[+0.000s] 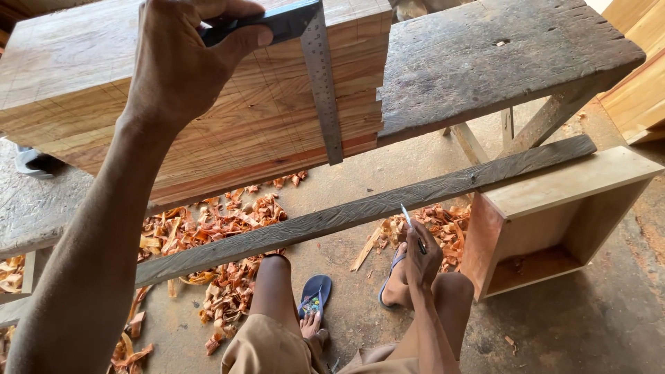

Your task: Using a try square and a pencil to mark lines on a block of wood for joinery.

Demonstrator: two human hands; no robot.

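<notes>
My left hand [183, 59] grips the dark stock of a try square [284, 21] on top of a stack of wooden boards [83, 76]. The square's metal blade [324, 90] hangs down across the stacked edges, which bear pencil lines. My right hand [421, 260] rests low near my knee and holds a pen [413, 227] pointing upward, well away from the boards.
The boards lie on a dark, worn workbench [485, 62] with a low cross rail [360, 211]. An open wooden box [554, 221] stands at the right. Wood shavings [222, 228] litter the concrete floor by my feet and blue sandals [315, 294]. More boards [641, 90] lean at far right.
</notes>
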